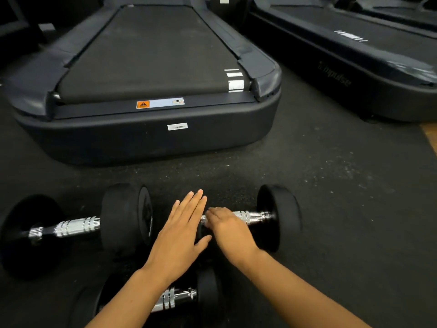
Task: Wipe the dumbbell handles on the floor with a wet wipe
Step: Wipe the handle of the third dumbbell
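The right hand [230,229] curls around the right dumbbell's [275,217] shiny handle [250,216] on the floor [331,197]. The left hand [182,230] is flat and open beside it.

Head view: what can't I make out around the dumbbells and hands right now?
- Wet wipe: not visible; if present, the right hand on the right dumbbell handle hides it.
- That dumbbell's left weight: covered by the left hand.
- Near dumbbell: partly behind the left forearm.
- Right hand's grip: motion-blurred.
- Treadmill label: too small to read.
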`<control>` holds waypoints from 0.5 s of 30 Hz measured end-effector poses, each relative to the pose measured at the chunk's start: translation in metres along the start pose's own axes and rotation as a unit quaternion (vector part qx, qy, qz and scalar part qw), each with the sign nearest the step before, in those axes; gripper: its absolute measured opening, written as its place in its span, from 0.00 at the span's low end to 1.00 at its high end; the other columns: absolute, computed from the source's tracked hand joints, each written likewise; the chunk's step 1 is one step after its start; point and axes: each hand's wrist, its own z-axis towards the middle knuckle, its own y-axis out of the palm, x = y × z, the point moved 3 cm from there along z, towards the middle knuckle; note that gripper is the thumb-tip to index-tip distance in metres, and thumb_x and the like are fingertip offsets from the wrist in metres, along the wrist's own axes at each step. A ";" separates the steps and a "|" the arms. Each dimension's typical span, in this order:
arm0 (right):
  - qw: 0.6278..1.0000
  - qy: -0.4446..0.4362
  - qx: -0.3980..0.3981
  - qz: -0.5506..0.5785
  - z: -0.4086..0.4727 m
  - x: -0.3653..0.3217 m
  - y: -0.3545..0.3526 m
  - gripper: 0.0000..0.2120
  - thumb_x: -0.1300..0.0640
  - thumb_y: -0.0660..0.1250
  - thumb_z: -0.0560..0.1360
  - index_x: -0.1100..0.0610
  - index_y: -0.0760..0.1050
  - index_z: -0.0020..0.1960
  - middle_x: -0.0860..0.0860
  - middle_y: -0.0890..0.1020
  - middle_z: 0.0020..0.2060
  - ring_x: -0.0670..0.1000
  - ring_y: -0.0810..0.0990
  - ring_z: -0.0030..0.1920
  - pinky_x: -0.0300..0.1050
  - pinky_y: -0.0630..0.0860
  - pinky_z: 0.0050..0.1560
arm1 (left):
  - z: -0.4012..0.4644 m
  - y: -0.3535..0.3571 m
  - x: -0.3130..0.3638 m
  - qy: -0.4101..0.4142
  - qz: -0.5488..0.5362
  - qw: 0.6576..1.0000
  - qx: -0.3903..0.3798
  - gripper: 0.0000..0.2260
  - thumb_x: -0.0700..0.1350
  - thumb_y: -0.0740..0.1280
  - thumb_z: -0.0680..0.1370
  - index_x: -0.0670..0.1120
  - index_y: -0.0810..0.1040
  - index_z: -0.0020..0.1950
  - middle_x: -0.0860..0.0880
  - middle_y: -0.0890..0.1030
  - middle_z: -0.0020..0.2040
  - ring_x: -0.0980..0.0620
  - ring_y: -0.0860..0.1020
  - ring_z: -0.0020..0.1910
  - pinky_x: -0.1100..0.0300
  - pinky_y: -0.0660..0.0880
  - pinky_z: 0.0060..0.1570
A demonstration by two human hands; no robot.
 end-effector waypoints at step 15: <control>0.999 0.006 -0.041 -0.026 0.014 0.008 -0.006 0.11 0.60 0.60 0.76 0.57 0.74 0.57 0.53 0.79 0.52 0.55 0.78 0.53 0.48 0.73 0.51 | -0.002 0.002 0.000 -0.003 -0.012 1.000 -0.007 0.37 0.51 0.67 0.74 0.51 0.48 0.75 0.55 0.47 0.76 0.60 0.41 0.74 0.59 0.36 0.71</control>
